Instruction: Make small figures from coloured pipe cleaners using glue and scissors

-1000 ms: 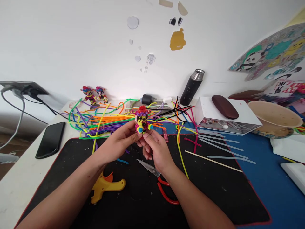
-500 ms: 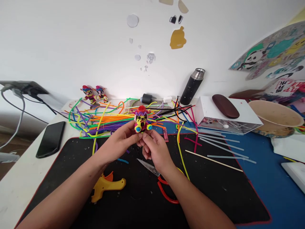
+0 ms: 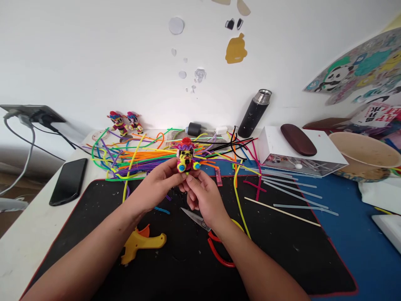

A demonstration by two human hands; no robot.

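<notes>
The small fuzzy figurine (image 3: 186, 154), red on top and yellow in face, is held upright between left hand (image 3: 163, 179) and right hand (image 3: 205, 192).

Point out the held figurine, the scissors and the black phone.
Held figurine (image 3: 187, 156): head view, on its yellow front, mid-body.
Scissors (image 3: 200, 222): head view, on the metal blades, near the pivot.
Black phone (image 3: 68, 182): head view, on the middle of its dark upper face.

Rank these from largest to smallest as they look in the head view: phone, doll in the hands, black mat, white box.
1. Black mat, partly covered yet clearly largest
2. White box
3. Phone
4. Doll, clearly smallest, its lower end partly hidden
</notes>
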